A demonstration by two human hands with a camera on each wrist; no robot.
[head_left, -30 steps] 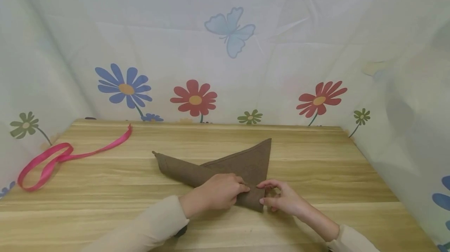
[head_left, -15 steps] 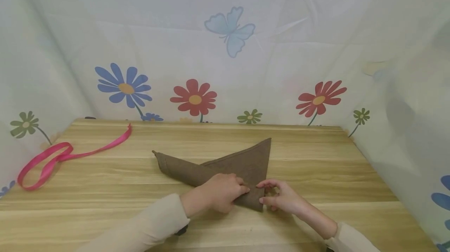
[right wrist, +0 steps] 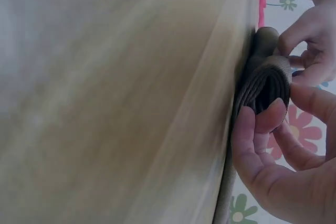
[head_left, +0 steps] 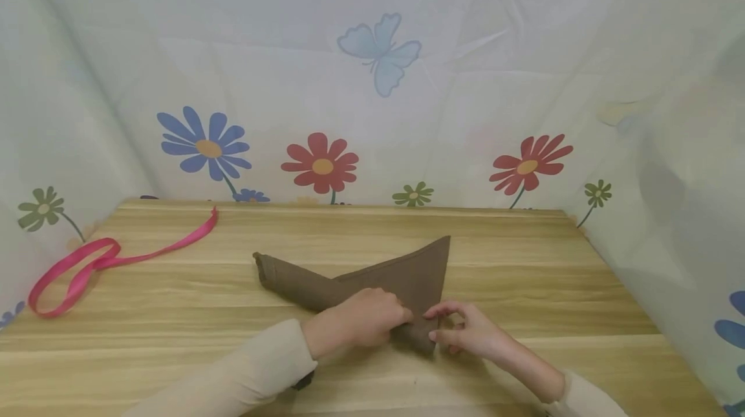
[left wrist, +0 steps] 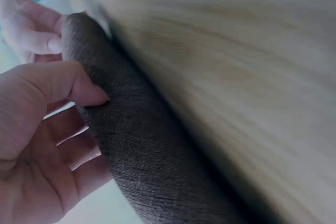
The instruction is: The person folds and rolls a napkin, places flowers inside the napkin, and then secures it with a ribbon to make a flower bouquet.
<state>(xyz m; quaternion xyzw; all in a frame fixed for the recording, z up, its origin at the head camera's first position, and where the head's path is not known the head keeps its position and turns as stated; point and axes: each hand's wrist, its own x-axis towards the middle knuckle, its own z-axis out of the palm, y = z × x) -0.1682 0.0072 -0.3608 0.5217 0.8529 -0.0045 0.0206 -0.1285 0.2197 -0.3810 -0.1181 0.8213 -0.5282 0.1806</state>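
A brown cloth lies on the table, partly rolled along its near side, with a flat pointed corner standing out at the far right. My left hand grips the middle of the roll; the left wrist view shows its thumb on the textured outside and the other fingers on the opposite side. At the right end, my right hand holds the roll between thumb and fingers. In the right wrist view the layered, hollow end of the cloth sits between those fingers.
A pink ribbon lies in a loose loop at the left of the wooden table. Behind and beside the table hangs a white sheet printed with flowers and a butterfly.
The cloth's far right corner and its near right end have shifted slightly toward me. Both hands keep their hold in nearly the same place. The ribbon has not moved.
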